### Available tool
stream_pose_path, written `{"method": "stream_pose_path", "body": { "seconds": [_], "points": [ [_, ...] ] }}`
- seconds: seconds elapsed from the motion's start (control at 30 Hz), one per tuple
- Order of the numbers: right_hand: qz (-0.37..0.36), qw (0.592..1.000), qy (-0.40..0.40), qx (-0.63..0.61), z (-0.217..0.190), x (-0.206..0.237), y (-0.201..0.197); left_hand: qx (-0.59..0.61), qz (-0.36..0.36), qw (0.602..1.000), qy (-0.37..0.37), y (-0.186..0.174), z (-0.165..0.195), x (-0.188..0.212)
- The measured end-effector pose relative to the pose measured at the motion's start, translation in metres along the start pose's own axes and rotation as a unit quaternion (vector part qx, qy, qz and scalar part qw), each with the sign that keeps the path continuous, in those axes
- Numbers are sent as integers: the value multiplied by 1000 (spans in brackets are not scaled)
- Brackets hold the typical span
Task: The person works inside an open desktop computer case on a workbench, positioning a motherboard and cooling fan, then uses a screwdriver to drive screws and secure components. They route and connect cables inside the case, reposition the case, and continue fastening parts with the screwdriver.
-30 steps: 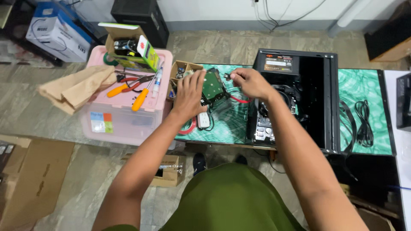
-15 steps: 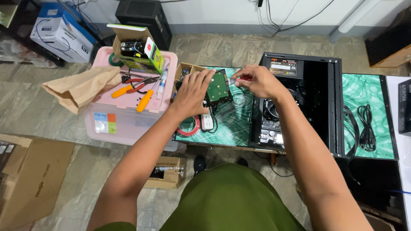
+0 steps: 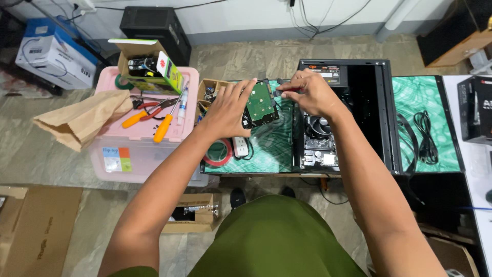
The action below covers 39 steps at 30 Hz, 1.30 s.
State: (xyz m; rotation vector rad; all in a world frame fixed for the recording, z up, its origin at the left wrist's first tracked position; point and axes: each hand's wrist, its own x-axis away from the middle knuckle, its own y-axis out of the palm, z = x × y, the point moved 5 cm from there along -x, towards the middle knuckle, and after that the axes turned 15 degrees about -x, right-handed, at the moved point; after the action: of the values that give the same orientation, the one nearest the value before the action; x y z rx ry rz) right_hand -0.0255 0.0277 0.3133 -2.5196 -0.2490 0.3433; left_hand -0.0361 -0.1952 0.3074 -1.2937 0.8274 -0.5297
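My left hand [image 3: 228,109] holds a hard drive [image 3: 260,102] by its left side, tilted up above the green table mat, with its green circuit board facing me. My right hand [image 3: 309,93] pinches a small dark connector at the drive's upper right corner. Both hands hover just left of an open black computer case [image 3: 379,102] lying on its side, with the motherboard and cooler fan [image 3: 319,125] showing inside.
A pink plastic bin [image 3: 138,154] on the left carries orange-handled screwdrivers [image 3: 163,128], pliers, a pen and an open cardboard box [image 3: 148,64]. A red tape roll [image 3: 218,153] and white power strip lie on the mat [image 3: 266,149]. Black cables [image 3: 425,133] lie right of the case.
Both hands have lifted the hard drive slightly higher and towards the case. The right hand's fingers have closed in on the drive's upper corner.
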Motion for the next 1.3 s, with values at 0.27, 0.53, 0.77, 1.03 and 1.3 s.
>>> {"method": "stream_pose_path", "body": {
  "seconds": [0.27,0.53,0.77,1.03,1.3],
  "points": [
    [24,999,-27,12,23,37,-30,4,22,998,54,11,36,-28],
    [40,998,-35,-21,70,78,-74,27,18,994,102,32,87,-71],
    [83,992,39,-87,109,115,-116,36,28,992,119,62,133,-115],
    [131,984,63,-102,148,149,-132,72,41,987,136,101,161,-145],
    [107,991,40,-68,152,139,-132,85,56,984,148,112,153,-149]
  ]
}}
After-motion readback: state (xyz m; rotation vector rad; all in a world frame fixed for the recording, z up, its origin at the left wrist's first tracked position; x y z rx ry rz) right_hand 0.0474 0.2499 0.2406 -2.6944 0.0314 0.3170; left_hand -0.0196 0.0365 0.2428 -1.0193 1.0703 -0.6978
